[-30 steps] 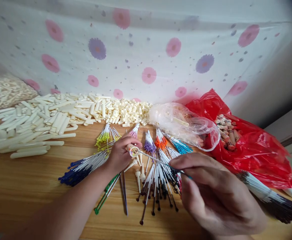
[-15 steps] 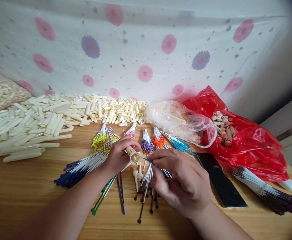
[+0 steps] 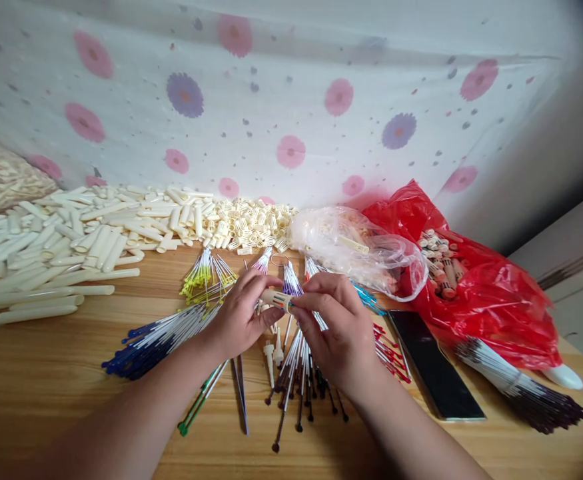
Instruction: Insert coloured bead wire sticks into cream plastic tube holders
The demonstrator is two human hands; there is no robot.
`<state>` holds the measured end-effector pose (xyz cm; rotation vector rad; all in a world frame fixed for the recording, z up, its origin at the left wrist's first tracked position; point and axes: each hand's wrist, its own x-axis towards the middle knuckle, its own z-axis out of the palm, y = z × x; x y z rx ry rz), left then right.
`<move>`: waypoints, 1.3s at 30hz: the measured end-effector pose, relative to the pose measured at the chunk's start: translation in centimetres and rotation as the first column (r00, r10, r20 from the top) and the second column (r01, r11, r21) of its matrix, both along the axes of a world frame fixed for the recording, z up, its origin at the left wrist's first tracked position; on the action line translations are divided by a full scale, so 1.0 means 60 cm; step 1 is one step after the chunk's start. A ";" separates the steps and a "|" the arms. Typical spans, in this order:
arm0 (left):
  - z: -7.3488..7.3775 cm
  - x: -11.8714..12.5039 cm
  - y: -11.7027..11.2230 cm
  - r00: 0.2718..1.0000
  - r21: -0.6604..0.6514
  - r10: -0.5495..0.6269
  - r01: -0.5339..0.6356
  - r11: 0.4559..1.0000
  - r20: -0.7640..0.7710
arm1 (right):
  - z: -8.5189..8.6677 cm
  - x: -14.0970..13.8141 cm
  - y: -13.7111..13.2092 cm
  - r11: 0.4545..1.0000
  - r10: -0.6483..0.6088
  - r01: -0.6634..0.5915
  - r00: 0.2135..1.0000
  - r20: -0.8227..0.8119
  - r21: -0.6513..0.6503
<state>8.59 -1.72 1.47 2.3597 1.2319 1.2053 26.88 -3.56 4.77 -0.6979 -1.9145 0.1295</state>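
Above the middle of the table, my left hand (image 3: 241,317) is closed around a cream multicolour pen barrel (image 3: 277,300) with slots, where coloured sliders show. My right hand (image 3: 338,330) pinches at the barrel's right end, and a bit of blue shows at its fingertips; the rest of that piece is hidden. Below the hands lie refills with dark ends (image 3: 291,373), small cream cone-tipped parts (image 3: 270,360) and tweezers (image 3: 240,397). Navy-ended refills (image 3: 161,340) fan out by my left forearm, with green-ended refills (image 3: 201,400) nearer me. Red-ended refills (image 3: 391,357) lie beside my right hand.
Cream tubes (image 3: 96,233) and short slotted pieces (image 3: 251,223) are heaped along the back. A clear bag (image 3: 356,247) and a red bag (image 3: 506,300) of parts stand at right. A black phone (image 3: 436,367) and a brown-ended refill bundle (image 3: 521,387) lie nearer.
My right hand has moved in to the barrel's end, and the thin blue-ended refill it held is now mostly out of sight. The barrel has turned to lie more sideways, showing its slots.
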 end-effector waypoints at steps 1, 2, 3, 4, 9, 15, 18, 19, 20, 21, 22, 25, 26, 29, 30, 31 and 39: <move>0.000 0.000 -0.001 1.000 -0.004 -0.007 0.007 1.000 -0.003 | 0.000 0.000 0.001 1.000 -0.003 0.003 1.000 -0.005 0.000; -0.001 -0.001 -0.001 1.000 -0.007 -0.015 0.015 1.000 -0.004 | 0.000 0.000 0.001 1.000 -0.007 0.007 1.000 -0.010 0.001; -0.003 -0.001 -0.001 1.000 -0.007 -0.021 0.021 1.000 -0.003 | 0.000 0.000 0.002 1.000 -0.011 0.011 1.000 -0.013 0.000; -0.004 -0.002 -0.001 1.000 -0.006 -0.026 0.026 1.000 -0.002 | 0.000 0.001 0.003 1.000 -0.016 0.016 1.000 -0.016 -0.003; -0.009 -0.001 0.000 0.999 0.062 0.036 -0.035 0.997 -0.011 | -0.001 -0.001 0.007 0.999 -0.025 0.024 0.999 -0.029 -0.041; -0.009 0.002 0.002 0.989 0.187 0.148 -0.144 0.972 -0.007 | -0.005 -0.012 0.004 0.985 0.002 -0.026 0.990 -0.138 -0.173; -0.009 0.002 0.002 0.983 0.213 0.184 -0.177 0.961 -0.016 | -0.008 -0.014 0.004 0.972 0.024 -0.065 0.984 -0.178 -0.224; -0.009 0.001 0.002 0.981 0.214 0.195 -0.186 0.959 -0.020 | -0.009 -0.013 0.004 0.966 0.044 -0.091 0.981 -0.191 -0.240; -0.009 0.001 0.001 0.979 0.211 0.203 -0.194 0.958 -0.023 | -0.010 -0.012 0.005 0.959 0.071 -0.123 0.976 -0.204 -0.256; -0.009 0.001 0.001 0.977 0.207 0.210 -0.201 0.957 -0.024 | -0.010 -0.011 0.007 0.950 0.098 -0.156 0.971 -0.217 -0.271; -0.009 0.000 0.001 0.976 0.203 0.218 -0.209 0.957 -0.025 | -0.011 -0.010 0.008 0.942 0.122 -0.186 0.966 -0.229 -0.280; -0.009 -0.001 0.001 0.972 0.197 0.232 -0.223 0.955 -0.025 | -0.012 -0.008 0.011 0.928 0.160 -0.232 0.955 -0.250 -0.290; -0.009 -0.002 0.002 0.972 0.195 0.235 -0.226 0.955 -0.024 | -0.013 -0.008 0.011 0.928 0.164 -0.236 0.954 -0.251 -0.289; -0.008 -0.003 0.002 0.971 0.182 0.237 -0.230 0.956 -0.023 | -0.013 -0.007 0.010 0.936 0.163 -0.220 0.963 -0.215 -0.275; -0.008 -0.003 0.002 0.971 0.176 0.238 -0.230 0.957 -0.020 | -0.013 -0.007 0.009 0.945 0.156 -0.201 0.970 -0.186 -0.258; -0.007 -0.003 0.002 0.972 0.171 0.236 -0.230 0.958 -0.015 | -0.012 -0.006 0.009 0.956 0.143 -0.175 0.978 -0.151 -0.235; -0.007 -0.003 0.002 0.976 0.145 0.216 -0.217 0.965 0.023 | -0.014 -0.001 0.011 0.850 0.259 -0.367 0.915 -0.308 -0.378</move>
